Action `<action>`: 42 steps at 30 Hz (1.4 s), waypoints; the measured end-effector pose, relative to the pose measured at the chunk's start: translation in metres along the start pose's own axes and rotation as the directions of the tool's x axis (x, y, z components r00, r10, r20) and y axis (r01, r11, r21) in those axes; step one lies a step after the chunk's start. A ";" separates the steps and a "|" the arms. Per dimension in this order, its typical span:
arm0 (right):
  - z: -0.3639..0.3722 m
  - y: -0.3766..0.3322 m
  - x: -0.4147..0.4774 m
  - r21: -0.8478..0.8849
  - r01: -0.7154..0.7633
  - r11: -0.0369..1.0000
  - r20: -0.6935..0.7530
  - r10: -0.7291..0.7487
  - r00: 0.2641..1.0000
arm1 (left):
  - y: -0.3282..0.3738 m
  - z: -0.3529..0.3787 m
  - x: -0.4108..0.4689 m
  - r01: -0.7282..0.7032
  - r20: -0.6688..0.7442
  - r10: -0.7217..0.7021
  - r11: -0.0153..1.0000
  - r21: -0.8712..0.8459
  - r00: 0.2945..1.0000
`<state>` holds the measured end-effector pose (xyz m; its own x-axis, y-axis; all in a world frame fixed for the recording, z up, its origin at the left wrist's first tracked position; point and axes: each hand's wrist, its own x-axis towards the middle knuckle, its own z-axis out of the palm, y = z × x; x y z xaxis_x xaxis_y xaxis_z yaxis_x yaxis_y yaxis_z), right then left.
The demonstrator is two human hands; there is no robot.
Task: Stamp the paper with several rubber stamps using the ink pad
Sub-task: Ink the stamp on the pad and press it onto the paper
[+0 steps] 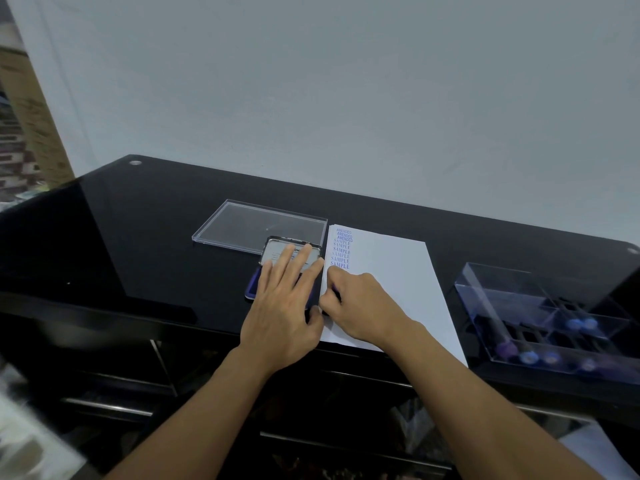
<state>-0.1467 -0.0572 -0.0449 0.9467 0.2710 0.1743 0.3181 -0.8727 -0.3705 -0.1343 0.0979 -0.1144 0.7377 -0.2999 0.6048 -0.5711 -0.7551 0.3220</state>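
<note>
A white paper lies on the black glass table, with a column of blue AMENDED and SAMPLE prints along its left edge. My right hand is closed around a dark rubber stamp, pressing it onto the paper just below the lowest print; the stamp is mostly hidden. Beside the paper sits the open ink pad, its lid raised. My left hand lies flat across the pad, fingers spread.
A clear flat plastic lid rests behind the ink pad. At the right stands a clear compartment box holding several stamps with blue and purple knobs. The table's front edge runs just under my wrists, with drawers below.
</note>
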 end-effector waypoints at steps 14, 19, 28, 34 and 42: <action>0.007 0.004 0.001 -0.009 -0.042 0.999 -0.037 0.042 0.998 | 0.001 0.000 0.000 0.029 -0.001 -0.029 0.998 0.054 1.000; 0.007 0.002 0.001 -0.015 -0.054 0.998 -0.050 0.053 0.997 | 0.002 0.000 0.000 0.032 -0.012 -0.031 0.998 0.045 0.999; 0.009 0.001 0.000 -0.048 -0.065 0.997 -0.081 0.061 0.995 | 0.003 0.000 0.001 0.035 -0.016 -0.034 0.998 0.046 0.999; 0.010 0.000 -0.002 -0.071 -0.062 0.996 -0.106 0.054 0.993 | 0.002 0.000 0.000 0.033 -0.015 -0.032 0.999 0.042 0.999; 0.011 -0.002 -0.003 -0.067 -0.069 0.995 -0.130 0.060 0.990 | 0.002 0.001 0.000 0.032 -0.016 -0.031 0.998 0.052 0.999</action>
<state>-0.1494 -0.0519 -0.0549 0.9491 0.1634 0.2692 0.2481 -0.9145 -0.3197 -0.1351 0.0961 -0.1145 0.7493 -0.2667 0.6061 -0.5275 -0.7937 0.3029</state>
